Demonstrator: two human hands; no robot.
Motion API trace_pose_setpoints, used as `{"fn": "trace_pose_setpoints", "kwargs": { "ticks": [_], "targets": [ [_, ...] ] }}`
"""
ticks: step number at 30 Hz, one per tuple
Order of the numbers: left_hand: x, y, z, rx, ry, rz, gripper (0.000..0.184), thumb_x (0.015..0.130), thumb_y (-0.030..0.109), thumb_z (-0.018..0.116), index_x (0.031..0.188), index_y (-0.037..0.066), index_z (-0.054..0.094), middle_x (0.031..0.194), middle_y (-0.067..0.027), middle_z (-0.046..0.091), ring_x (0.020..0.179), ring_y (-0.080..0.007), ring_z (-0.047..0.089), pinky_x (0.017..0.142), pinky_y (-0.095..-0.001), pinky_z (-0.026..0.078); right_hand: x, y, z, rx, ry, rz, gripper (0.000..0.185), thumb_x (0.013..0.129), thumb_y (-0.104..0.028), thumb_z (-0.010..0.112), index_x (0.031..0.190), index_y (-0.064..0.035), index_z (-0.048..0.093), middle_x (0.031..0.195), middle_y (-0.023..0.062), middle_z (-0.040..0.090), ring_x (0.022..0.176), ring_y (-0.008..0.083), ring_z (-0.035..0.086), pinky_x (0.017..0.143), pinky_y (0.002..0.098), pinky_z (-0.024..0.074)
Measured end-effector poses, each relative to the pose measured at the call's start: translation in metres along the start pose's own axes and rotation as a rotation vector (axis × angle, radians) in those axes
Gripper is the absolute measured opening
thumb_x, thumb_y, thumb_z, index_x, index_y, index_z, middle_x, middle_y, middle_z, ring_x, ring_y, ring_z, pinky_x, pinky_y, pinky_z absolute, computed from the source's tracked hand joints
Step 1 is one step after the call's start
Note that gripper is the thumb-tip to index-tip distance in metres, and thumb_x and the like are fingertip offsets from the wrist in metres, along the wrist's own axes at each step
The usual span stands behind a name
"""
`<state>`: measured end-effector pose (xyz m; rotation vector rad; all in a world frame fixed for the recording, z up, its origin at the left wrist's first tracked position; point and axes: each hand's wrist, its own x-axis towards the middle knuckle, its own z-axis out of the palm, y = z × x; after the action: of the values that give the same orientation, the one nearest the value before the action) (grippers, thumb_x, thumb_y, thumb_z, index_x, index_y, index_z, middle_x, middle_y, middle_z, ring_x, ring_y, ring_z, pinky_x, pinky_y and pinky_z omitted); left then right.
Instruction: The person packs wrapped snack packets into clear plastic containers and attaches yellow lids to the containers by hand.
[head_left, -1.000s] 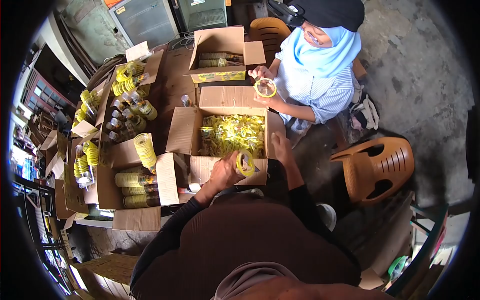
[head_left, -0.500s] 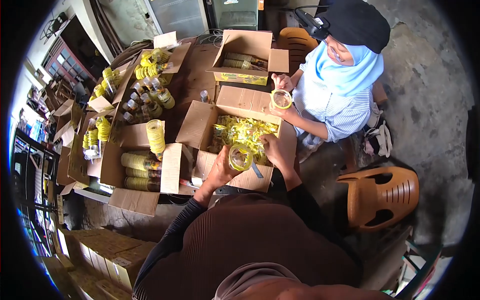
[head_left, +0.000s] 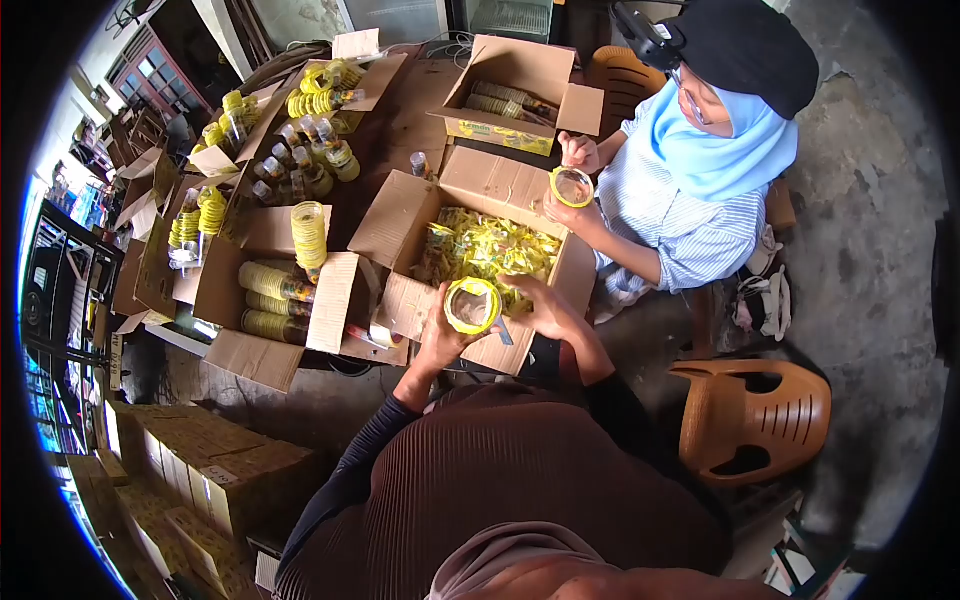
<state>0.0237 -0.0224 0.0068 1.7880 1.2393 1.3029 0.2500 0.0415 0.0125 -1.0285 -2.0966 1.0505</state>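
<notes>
My left hand [head_left: 441, 335] is wrapped round a clear plastic cup [head_left: 472, 309] with a yellow rim, its mouth tilted up toward me. My right hand [head_left: 548, 308] is beside the cup's right edge, fingers bent together. Whatever its fingertips hold is too small to make out. Just beyond both hands, an open cardboard box [head_left: 405, 290] contains a heap of small yellow packets [head_left: 485, 247]. Across from me, a co-worker's hand holds a similar yellow-rimmed cup [head_left: 572, 187].
On the left, an open carton [head_left: 222, 290] holds stacked cups [head_left: 272, 303], with one stack [head_left: 309, 238] upright. More capped stacks [head_left: 305, 160] stand behind. A carton [head_left: 500, 135] sits at the back. An orange plastic chair [head_left: 755, 420] is to my right, boxes [head_left: 200, 465] lower left.
My right hand has come from above the packets to the cup's edge. The cup in my left hand has turned its mouth more toward me. The whole view has shifted slightly.
</notes>
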Motion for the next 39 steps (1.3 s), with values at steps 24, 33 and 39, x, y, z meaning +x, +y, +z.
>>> {"fn": "trace_pose_setpoints", "kwargs": {
  "ticks": [24,33,39],
  "targets": [
    [-0.070,0.062,0.066,-0.082,-0.709,0.045,0.062,0.077,0.011,0.077,0.129,0.002,0.046,0.113,-0.0154,0.060,0.101,-0.0270,0.063,0.086,-0.0359,0.051,-0.410,0.087,-0.002,0.837,0.712,0.906,0.047,0.083,-0.027,0.071,0.121,-0.0022,0.059,0.099,0.0099,0.068,0.087,0.0230,0.067,0.071,0.0350,0.0525],
    [-0.209,0.055,0.018,-0.116,-0.517,-0.264,0.049,0.080,0.016,0.074,0.122,0.003,0.055,0.109,-0.0141,0.062,0.099,-0.0254,0.064,0.085,-0.0345,0.052,-0.590,0.087,0.116,0.110,0.471,1.648,0.044,0.074,-0.043,0.075,0.078,0.0001,0.067,0.063,0.0115,0.060,0.051,0.0230,0.057,0.050,0.0368,0.0455],
    [-0.290,0.050,-0.015,-0.048,-0.425,-0.377,0.048,0.079,0.016,0.075,0.121,0.003,0.057,0.109,-0.0133,0.064,0.098,-0.0242,0.065,0.085,-0.0341,0.052,-0.595,0.053,0.104,0.264,0.307,1.627,0.038,0.073,-0.039,0.078,0.075,-0.0032,0.065,0.060,0.0048,0.053,0.047,0.0156,0.048,0.046,0.0310,0.0380]
  ]
}}
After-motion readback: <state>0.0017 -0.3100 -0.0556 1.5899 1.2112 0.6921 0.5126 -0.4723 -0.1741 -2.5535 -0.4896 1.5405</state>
